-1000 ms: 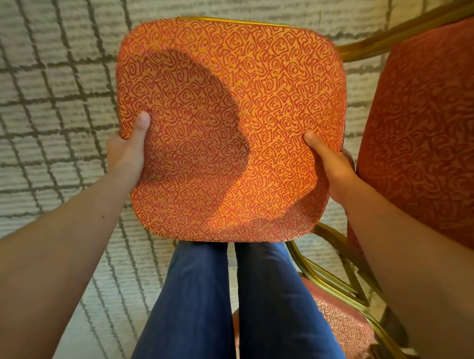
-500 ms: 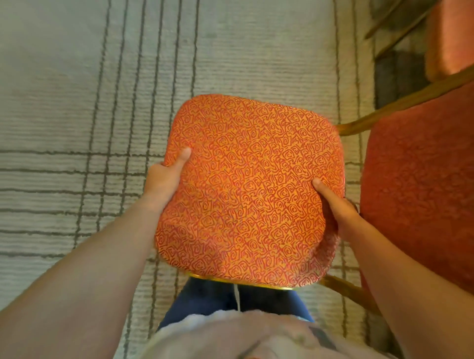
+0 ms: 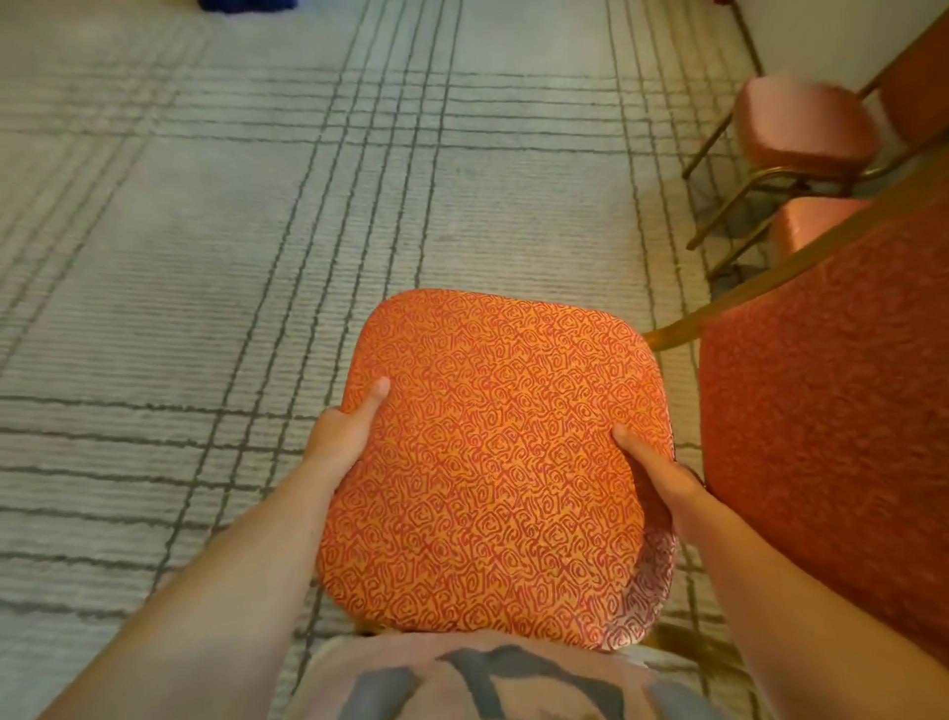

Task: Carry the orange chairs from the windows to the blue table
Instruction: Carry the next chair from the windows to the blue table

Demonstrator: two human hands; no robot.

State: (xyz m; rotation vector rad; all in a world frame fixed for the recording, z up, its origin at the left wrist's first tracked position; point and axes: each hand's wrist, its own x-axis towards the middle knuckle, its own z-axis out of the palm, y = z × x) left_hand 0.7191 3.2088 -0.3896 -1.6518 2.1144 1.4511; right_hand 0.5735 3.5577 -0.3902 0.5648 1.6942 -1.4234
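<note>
1. Orange chair [image 3: 493,462]: held close in front of my body. Its padded panel faces up, orange cloth with a red scribbled pattern. No label or maker's mark shows on it.
2. My left hand [image 3: 341,437]: clamped on the panel's left edge, thumb lying on top, fingers hidden beneath.
3. My right hand [image 3: 662,478]: clamped on the panel's right edge, thumb on top, fingers tucked under and out of sight.
4. Second chair [image 3: 832,437]: just right of the orange chair. It has darker red cloth and a gold frame bar slanting along its upper edge.
5. Two further seats [image 3: 806,123]: beyond the orange chair and to its right. They are blurred and pinkish, on thin gold legs.
6. Carpet [image 3: 205,257]: under and around the orange chair, pale grey with bands of dark crossing lines.
7. My shirt [image 3: 488,678]: just below the orange chair. It is light cloth with large dark grey marks, too cropped to read.
8. Blue shape [image 3: 246,5]: far beyond the orange chair, to its left. Too little of it shows to name.
</note>
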